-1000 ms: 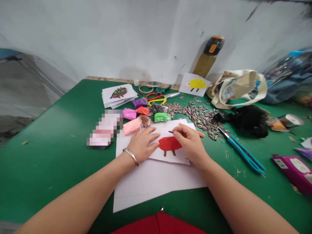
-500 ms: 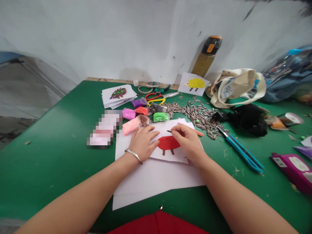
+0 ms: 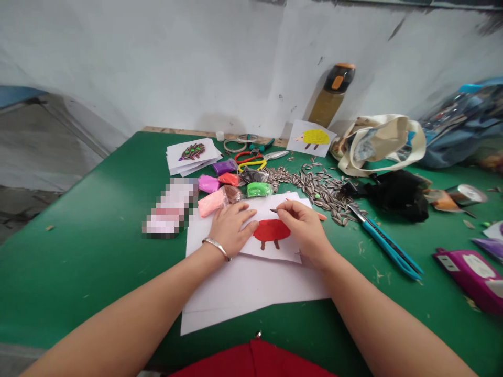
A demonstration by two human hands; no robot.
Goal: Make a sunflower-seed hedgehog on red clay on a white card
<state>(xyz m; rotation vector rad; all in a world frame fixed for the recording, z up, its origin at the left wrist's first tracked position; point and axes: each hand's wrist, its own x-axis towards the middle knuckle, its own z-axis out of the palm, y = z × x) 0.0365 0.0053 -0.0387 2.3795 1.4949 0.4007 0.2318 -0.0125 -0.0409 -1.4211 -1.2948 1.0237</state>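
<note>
Left hand: your left hand [image 3: 231, 229] lies palm down with its fingers spread, on the left part of the drawing sheet [image 3: 281, 254]; the thumb tip is at the left edge of the red shape [image 3: 271, 230].
Right hand: your right hand [image 3: 305, 226] pinches a single dark seed [image 3: 274, 210] between thumb and fingertips.
Seed: it points left, just above the red shape; you cannot tell whether it touches the paper.
Drawing sheet: it lies on larger white paper [image 3: 251, 285] and shows the red shape with two brown legs.
Clay packets: purple, pink, red, brown, black and green clay packets [image 3: 258, 189] lie beyond your left hand.
Seed pile: the loose seeds [image 3: 328, 191] spread over the green desk [image 3: 98, 235], beyond your right hand.
Cutter: a blue cutter [image 3: 387, 245] lies right of your right hand, its tip near the loose seeds.
Rear edge: the yellow drawing [image 3: 314, 137] leans near the bottle [image 3: 332, 99].
</note>
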